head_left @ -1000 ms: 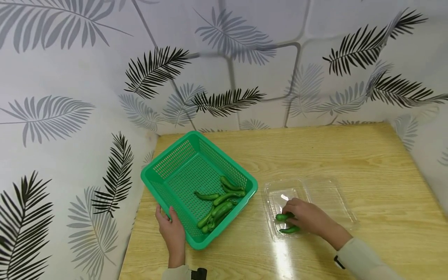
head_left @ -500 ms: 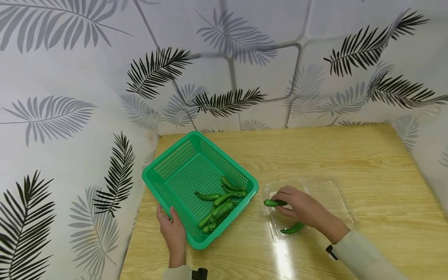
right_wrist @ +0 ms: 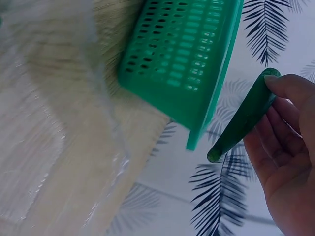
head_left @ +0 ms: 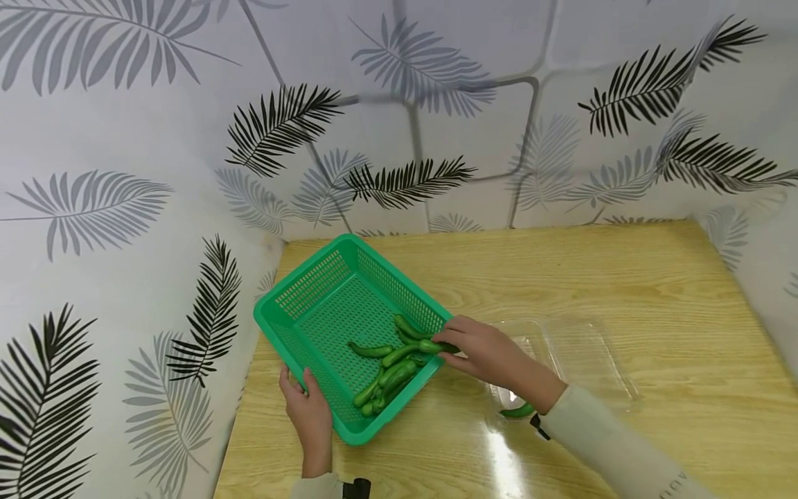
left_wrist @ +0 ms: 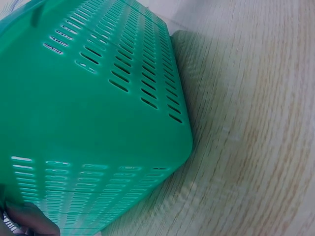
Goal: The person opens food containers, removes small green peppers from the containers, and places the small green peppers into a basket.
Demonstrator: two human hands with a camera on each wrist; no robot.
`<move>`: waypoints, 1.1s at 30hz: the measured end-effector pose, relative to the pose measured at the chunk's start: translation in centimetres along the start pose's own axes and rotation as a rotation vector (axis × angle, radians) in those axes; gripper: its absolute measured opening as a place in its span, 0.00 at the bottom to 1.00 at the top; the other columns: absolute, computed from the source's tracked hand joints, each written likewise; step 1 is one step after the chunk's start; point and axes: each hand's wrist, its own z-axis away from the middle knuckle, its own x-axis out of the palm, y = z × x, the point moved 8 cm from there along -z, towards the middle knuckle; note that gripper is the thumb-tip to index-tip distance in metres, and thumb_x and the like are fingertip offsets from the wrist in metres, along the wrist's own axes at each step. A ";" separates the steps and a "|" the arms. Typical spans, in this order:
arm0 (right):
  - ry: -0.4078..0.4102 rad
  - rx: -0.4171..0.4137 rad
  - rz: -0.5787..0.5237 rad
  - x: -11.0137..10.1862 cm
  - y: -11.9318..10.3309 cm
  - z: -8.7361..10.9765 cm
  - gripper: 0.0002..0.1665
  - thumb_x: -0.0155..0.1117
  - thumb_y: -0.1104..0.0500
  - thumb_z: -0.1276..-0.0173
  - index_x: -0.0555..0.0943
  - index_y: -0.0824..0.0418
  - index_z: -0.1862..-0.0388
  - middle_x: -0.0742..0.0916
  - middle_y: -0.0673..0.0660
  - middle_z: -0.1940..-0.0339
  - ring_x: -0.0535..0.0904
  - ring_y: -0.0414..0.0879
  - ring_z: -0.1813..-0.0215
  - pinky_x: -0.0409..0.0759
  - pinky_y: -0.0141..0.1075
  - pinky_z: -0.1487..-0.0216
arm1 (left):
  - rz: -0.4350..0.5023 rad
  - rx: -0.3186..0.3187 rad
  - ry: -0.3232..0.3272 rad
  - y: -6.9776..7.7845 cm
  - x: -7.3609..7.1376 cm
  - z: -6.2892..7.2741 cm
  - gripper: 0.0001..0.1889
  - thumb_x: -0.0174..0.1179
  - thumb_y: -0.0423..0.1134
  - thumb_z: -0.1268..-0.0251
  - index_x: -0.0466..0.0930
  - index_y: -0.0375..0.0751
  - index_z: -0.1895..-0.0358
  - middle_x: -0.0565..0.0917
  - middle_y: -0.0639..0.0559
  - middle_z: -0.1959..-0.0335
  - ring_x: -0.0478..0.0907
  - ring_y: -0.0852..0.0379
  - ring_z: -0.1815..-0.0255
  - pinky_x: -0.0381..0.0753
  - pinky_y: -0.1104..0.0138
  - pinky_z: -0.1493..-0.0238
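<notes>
My right hand (head_left: 495, 353) pinches a green chili pepper (right_wrist: 246, 115) between thumb and fingers, over the near-right rim of a green plastic basket (head_left: 330, 322). In the right wrist view, the pepper shows whole and apart from the basket wall. Several other green chili peppers (head_left: 395, 378) lie in the right part of the basket. My left hand (head_left: 309, 423) grips the basket's left rim, thumb over the edge; in the left wrist view only some fingers (left_wrist: 32, 219) show. Partly behind my right forearm, a clear hinged plastic box (head_left: 589, 360) lies opened, with one green pepper (head_left: 516, 412) visible in it.
The wooden table (head_left: 673, 298) extends to the right of the box. A wall covering (head_left: 461, 55) with a leaf pattern borders the table at the back and sides.
My right hand has lifted the pepper out of the clear box and carried it left to the basket's rim. My left hand keeps its grip on the basket, which stays in place.
</notes>
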 end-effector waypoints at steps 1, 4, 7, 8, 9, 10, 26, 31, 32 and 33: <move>-0.006 -0.003 0.003 0.3 -0.2 -0.6 0.16 0.71 0.58 0.44 0.81 0.60 0.56 0.80 0.50 0.61 0.75 0.41 0.61 0.75 0.30 0.64 | 0.002 -0.002 0.002 0.0 0.0 0.0 0.28 0.43 0.50 0.27 0.52 0.43 0.29 0.75 0.35 0.75 0.73 0.44 0.79 0.70 0.67 0.80; -0.025 -0.016 0.009 1.2 -0.7 -2.2 0.15 0.70 0.58 0.42 0.81 0.60 0.56 0.80 0.51 0.62 0.75 0.41 0.60 0.75 0.30 0.62 | 0.006 -0.005 0.001 0.0 0.0 0.0 0.28 0.43 0.50 0.27 0.52 0.44 0.29 0.76 0.35 0.75 0.74 0.41 0.77 0.70 0.67 0.80; -0.022 -0.033 0.014 2.3 -1.1 -3.3 0.14 0.69 0.57 0.41 0.82 0.59 0.56 0.80 0.51 0.61 0.76 0.42 0.58 0.76 0.31 0.60 | 0.001 0.003 0.004 0.0 0.0 -0.1 0.28 0.43 0.50 0.27 0.53 0.43 0.29 0.75 0.38 0.77 0.74 0.46 0.80 0.70 0.67 0.80; -0.021 -0.040 0.016 2.6 -1.2 -3.6 0.14 0.69 0.57 0.41 0.82 0.59 0.56 0.81 0.51 0.61 0.76 0.42 0.58 0.76 0.31 0.60 | -0.001 0.005 0.006 0.0 0.0 -0.1 0.28 0.43 0.49 0.27 0.53 0.42 0.29 0.75 0.39 0.78 0.74 0.48 0.81 0.70 0.67 0.80; -0.019 -0.046 0.016 3.0 -1.3 -3.8 0.14 0.69 0.58 0.41 0.82 0.59 0.56 0.81 0.51 0.61 0.76 0.42 0.58 0.76 0.31 0.59 | -0.006 0.007 0.007 0.0 0.0 -0.1 0.28 0.44 0.49 0.27 0.53 0.42 0.30 0.74 0.40 0.78 0.73 0.50 0.82 0.70 0.67 0.81; -0.019 -0.049 0.020 3.3 -1.4 -4.1 0.14 0.69 0.57 0.41 0.82 0.59 0.56 0.81 0.51 0.61 0.77 0.42 0.58 0.76 0.31 0.59 | -0.008 0.007 0.010 0.0 0.0 -0.1 0.28 0.44 0.49 0.27 0.53 0.42 0.30 0.74 0.41 0.79 0.72 0.51 0.83 0.70 0.67 0.81; -0.361 0.223 0.030 9.5 1.2 -5.8 0.13 0.65 0.56 0.37 0.82 0.56 0.53 0.81 0.50 0.58 0.77 0.42 0.55 0.76 0.34 0.57 | 0.027 0.033 -0.001 0.1 -0.1 0.0 0.29 0.44 0.48 0.27 0.51 0.41 0.29 0.77 0.36 0.73 0.77 0.42 0.76 0.73 0.68 0.80; -0.415 0.299 0.055 10.8 2.2 -5.9 0.08 0.67 0.58 0.38 0.83 0.56 0.60 0.81 0.49 0.64 0.78 0.43 0.59 0.77 0.35 0.62 | 0.015 0.022 0.000 -0.1 0.0 -0.1 0.28 0.44 0.48 0.26 0.51 0.41 0.29 0.77 0.36 0.73 0.76 0.41 0.76 0.72 0.68 0.80; -0.426 0.316 0.058 11.0 2.4 -5.9 0.07 0.67 0.58 0.38 0.83 0.56 0.61 0.82 0.49 0.65 0.78 0.43 0.60 0.77 0.35 0.63 | 0.017 0.021 -0.001 -0.1 0.0 -0.1 0.28 0.44 0.48 0.26 0.52 0.42 0.29 0.78 0.36 0.73 0.77 0.41 0.76 0.73 0.68 0.79; -0.435 0.336 0.057 11.2 2.6 -5.9 0.05 0.67 0.58 0.38 0.83 0.56 0.63 0.82 0.49 0.66 0.78 0.43 0.61 0.77 0.34 0.64 | 0.014 0.021 -0.002 -0.1 0.0 -0.1 0.28 0.43 0.48 0.26 0.52 0.42 0.29 0.78 0.36 0.73 0.77 0.41 0.76 0.73 0.68 0.79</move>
